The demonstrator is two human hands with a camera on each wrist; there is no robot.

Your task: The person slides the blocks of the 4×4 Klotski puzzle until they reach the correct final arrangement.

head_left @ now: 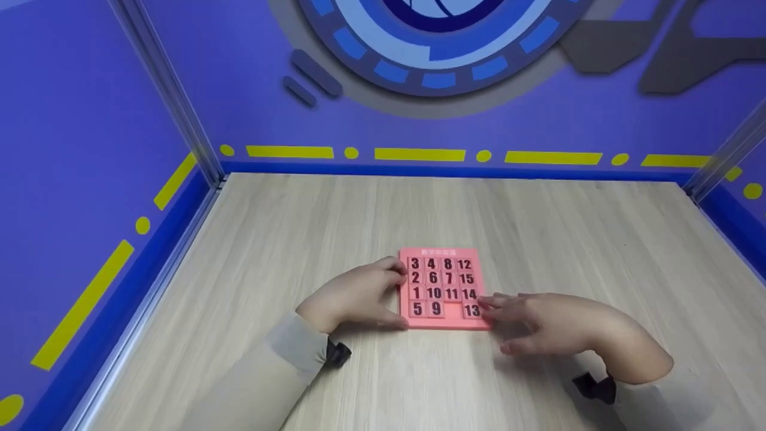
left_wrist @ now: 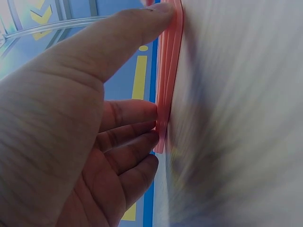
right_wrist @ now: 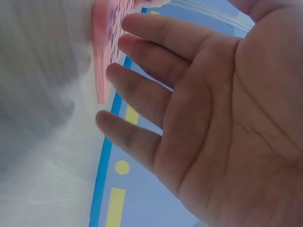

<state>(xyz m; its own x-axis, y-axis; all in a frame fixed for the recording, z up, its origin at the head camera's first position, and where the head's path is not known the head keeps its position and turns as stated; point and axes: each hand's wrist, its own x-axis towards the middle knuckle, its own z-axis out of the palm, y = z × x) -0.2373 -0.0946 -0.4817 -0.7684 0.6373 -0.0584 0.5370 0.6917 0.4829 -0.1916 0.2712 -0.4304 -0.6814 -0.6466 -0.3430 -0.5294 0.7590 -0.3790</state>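
Observation:
A pink number sliding puzzle (head_left: 440, 323) lies flat on the table, its numbered tiles facing up. In its bottom row, a gap (head_left: 453, 310) shows between tile 9 (head_left: 436, 308) and tile 13 (head_left: 472, 310). My left hand (head_left: 359, 294) rests along the left side of the frame, thumb at the near corner and fingertips against the edge farther up. In the left wrist view those fingers (left_wrist: 137, 147) are only slightly bent. Over the right edge, my right hand (head_left: 553, 323) reaches with loosely extended fingers, fingertips by tiles 14 and 13 and the thumb apart below.
The wood-grain table (head_left: 287, 221) extends around the puzzle. Blue-purple panels with yellow marks (head_left: 419, 154) enclose its back and sides, with metal posts (head_left: 173, 90) at the corners. A dark strap piece (head_left: 338, 354) shows at the left cuff, another (head_left: 595, 388) at the right.

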